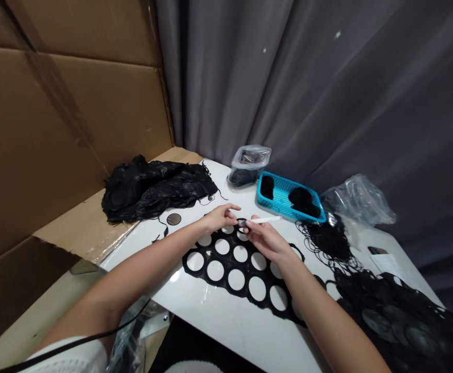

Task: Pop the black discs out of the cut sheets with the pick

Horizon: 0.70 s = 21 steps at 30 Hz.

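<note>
A black rubbery sheet with rows of round holes lies flat on the white table. My right hand is closed around a slim white pen-shaped tool, whose dark end points toward my left hand. That end is beside a black ring at the sheet's far edge. My left hand rests at the same edge, index finger stretched out and the other fingertips bent down onto the black material near the ring. Whether the ring is loose from the sheet is too small to tell.
Crumpled black sheets are heaped at the left, near a dark disc. Behind are a clear bag and a blue basket holding black pieces. Thin black rings and a black pile lie right. Cardboard stands left.
</note>
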### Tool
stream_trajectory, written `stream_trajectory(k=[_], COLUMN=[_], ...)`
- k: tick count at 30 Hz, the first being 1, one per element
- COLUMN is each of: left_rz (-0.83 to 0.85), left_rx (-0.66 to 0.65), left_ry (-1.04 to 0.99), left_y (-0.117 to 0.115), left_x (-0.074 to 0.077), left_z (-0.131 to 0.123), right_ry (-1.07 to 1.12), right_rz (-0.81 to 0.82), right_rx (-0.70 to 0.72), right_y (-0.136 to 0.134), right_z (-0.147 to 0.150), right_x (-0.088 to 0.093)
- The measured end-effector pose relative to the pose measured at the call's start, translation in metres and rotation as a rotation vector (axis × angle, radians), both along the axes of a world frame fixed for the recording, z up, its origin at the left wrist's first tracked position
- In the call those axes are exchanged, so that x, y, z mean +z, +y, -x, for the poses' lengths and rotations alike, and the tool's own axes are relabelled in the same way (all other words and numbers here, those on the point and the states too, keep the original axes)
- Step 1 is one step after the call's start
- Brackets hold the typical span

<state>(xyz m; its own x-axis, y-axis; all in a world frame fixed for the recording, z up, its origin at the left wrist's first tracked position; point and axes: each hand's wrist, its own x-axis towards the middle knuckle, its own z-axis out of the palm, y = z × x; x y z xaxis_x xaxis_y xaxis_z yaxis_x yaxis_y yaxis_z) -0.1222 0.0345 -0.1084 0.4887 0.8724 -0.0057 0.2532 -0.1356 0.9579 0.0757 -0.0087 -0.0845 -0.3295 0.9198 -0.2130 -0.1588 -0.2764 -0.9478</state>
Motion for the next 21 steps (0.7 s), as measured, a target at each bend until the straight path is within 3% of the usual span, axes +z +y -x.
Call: stream_trajectory(k=[2, 4, 8, 10, 17, 21], left_rz=[-0.123, -0.253, -0.415, -0.451, -0.677, -0.703], left_rx=[0.088, 0.12, 0.065, 0.06, 0.054, 0.059], left_ry=[0.134, 0.263, 0.47, 0.536, 0.836, 0.867], left_y=[-0.011, -0.033, -0.085, -0.1, -0.103, -0.104], left_x=[-0.002, -0.005, -0.018, -0.025, -0.033, -0.032], left_z=[0.007, 0.017, 0.028, 0.029, 0.026, 0.026], right_ry=[-0.087, -0.142, -0.379, -0.507, -0.58, -0.63], right_rz=[-0.087, -0.132, -0.298, -0.396, -0.49, -0.592], right_rx=[-0.161, -0.208, -0.018, 0.052, 0.068, 0.1], right_y=[0.013, 0.022, 0.014, 0.005, -0.002, -0.005], right_z=[0.005, 0.01, 0.018, 0.022, 0.025, 0.026], right_x=[-0.011, -0.022, -0.038, -0.04, -0.037, -0.041])
